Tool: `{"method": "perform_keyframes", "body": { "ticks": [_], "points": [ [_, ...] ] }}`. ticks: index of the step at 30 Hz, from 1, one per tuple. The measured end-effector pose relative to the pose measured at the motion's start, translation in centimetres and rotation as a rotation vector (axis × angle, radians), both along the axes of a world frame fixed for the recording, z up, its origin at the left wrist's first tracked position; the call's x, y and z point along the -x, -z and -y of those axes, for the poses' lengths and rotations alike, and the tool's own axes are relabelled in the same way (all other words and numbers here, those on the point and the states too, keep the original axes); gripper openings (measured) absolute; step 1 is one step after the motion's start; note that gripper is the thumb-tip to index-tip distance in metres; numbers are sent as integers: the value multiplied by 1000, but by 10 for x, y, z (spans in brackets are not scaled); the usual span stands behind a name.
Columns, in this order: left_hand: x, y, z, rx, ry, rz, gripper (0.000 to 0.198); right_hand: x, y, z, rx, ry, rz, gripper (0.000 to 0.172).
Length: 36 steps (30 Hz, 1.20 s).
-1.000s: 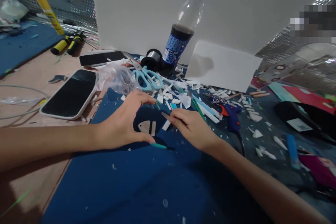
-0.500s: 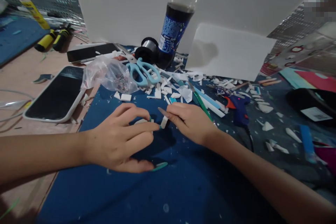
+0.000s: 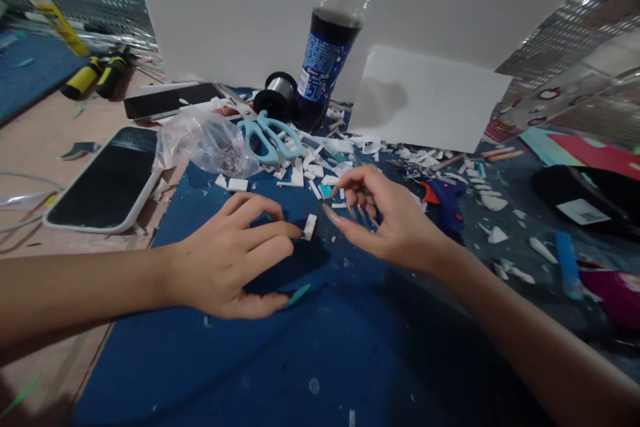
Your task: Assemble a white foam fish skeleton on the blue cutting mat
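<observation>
My left hand point(image 3: 245, 257) is spread low over the blue cutting mat point(image 3: 250, 367), palm down, with long teal nails. One of its fingertips reaches a small white foam-like block point(image 3: 310, 227); whether it presses on the block I cannot tell. To the right of that block hovers my right hand point(image 3: 385, 213), its thumb and forefinger apart and nothing visible between them. White offcuts point(image 3: 300, 173) lie scattered just beyond both hands, with a small bright-blue piece point(image 3: 325, 191) among them.
Light-blue scissors point(image 3: 270, 137), a clear plastic bag point(image 3: 205, 140), a black spool point(image 3: 277, 97) and a cola bottle point(image 3: 325, 67) stand or lie behind the offcuts. A phone point(image 3: 105, 180) is at left. On the right are a glue gun point(image 3: 447, 200) and a black roll point(image 3: 585, 197).
My right hand has drawn back to the right from the white block, and its thumb and forefinger have parted. My left hand stays almost in place. The view has shifted slightly.
</observation>
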<state>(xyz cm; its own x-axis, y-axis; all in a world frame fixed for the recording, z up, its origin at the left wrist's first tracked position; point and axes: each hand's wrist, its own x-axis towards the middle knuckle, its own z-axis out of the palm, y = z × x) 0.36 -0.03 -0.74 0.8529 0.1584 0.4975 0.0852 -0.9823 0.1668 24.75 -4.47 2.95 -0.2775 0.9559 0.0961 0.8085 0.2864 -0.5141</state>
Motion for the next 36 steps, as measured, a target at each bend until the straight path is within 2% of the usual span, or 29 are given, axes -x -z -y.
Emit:
{"method": "perform_keyframes", "body": {
  "ticks": [3,6,11,15,22,36],
  "points": [
    [0,0,1,17,-12,-13,16,-1,1,7,-44,-51,23,39],
    [0,0,2,24,-21,2,14,0,11,11,0,-102,30,36],
    [4,0,1,49,-52,34,24,-2,22,12,34,-119,-25,42],
    [10,2,-2,126,-129,-42,34,-4,23,12,51,-103,-49,44],
    [13,4,-6,209,-153,-116,35,-6,26,9,110,-99,-70,41],
    [12,0,-6,286,-129,-137,29,-8,30,10,91,-112,-115,36]
  ]
}}
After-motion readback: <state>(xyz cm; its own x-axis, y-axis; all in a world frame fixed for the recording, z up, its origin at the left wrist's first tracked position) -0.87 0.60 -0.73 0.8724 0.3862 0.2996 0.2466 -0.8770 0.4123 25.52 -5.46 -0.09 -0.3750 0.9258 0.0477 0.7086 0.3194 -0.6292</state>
